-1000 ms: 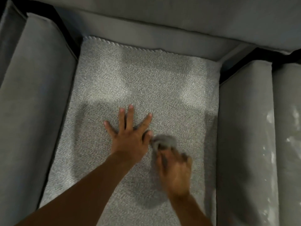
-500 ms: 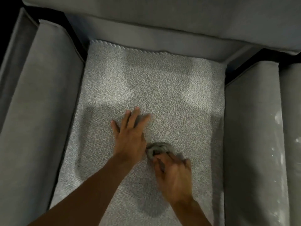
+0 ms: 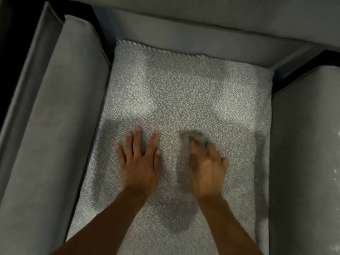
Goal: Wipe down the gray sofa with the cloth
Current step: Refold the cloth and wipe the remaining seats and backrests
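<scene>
1. Two bare hands are down on the seat as I watch, both forearms reaching in from the near edge.
2. The left hand (image 3: 139, 162) lies flat, palm down, fingers straight and fanned apart. It presses on the speckled seat cover (image 3: 184, 89) and holds nothing.
3. The right hand (image 3: 207, 170) is beside it, with a clear strip of cover between the two, and it shows blurred.
4. Under the right hand's fingers sits the cloth (image 3: 197, 138) — a small gray wad, bunched up, poking out past the fingertips toward the backrest (image 3: 184, 34). The fingers bend over it and clamp it against the seat.
5. So the cloth is on the seat, a little right of centre, touching the cover and well apart from both sides of the gray sofa (image 3: 60, 137).
6. The cover is a light, flecked weave with a scalloped far edge lying right at the foot of the backrest.
7. The left armrest (image 3: 77, 100) is smooth gray fabric, with a dark gap running between it and the seat.
8. The right armrest (image 3: 301, 162) is the same smooth gray — pale whitish marks (image 3: 337, 134) dot its far right side.
9. A darker shadow (image 3: 176, 218) lies across the cover around and below both hands.
</scene>
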Demonstrator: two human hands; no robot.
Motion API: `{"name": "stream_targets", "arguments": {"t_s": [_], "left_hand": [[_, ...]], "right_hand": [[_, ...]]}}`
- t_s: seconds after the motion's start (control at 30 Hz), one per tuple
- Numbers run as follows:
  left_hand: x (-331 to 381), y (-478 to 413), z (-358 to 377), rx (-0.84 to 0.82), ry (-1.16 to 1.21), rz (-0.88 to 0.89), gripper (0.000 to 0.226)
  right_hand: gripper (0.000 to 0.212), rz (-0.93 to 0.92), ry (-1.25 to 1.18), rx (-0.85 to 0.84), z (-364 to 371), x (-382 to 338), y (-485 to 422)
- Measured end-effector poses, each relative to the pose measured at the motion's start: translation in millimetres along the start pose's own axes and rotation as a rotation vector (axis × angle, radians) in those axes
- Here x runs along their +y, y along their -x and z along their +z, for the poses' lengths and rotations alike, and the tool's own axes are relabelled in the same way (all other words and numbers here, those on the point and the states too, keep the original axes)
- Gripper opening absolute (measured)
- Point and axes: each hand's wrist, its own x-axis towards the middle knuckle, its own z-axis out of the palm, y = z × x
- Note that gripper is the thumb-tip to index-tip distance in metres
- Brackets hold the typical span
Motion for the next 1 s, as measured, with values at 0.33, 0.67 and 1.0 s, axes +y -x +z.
{"name": "stream_targets", "arguments": {"t_s": [0.33, 0.67, 1.0], "left_hand": [[-6.5, -4.5, -8.9, -0.011, -0.004, 0.02, 0.055], [26.7, -30.2, -17.8, 0.02, -0.032, 0.004, 0.055], [105.2, -94.1, -18.8, -0.109, 0.065, 0.109, 0.053]], "right_hand": [[0.065, -0.116, 0.197, -0.015, -14.3, 13.5, -26.1], [0.067, -0.435, 0.251, -0.11, -1.5, 17.4, -39.0], [0.044, -0.133, 0.137, -0.002, 2.9, 10.9, -81.4]]}}
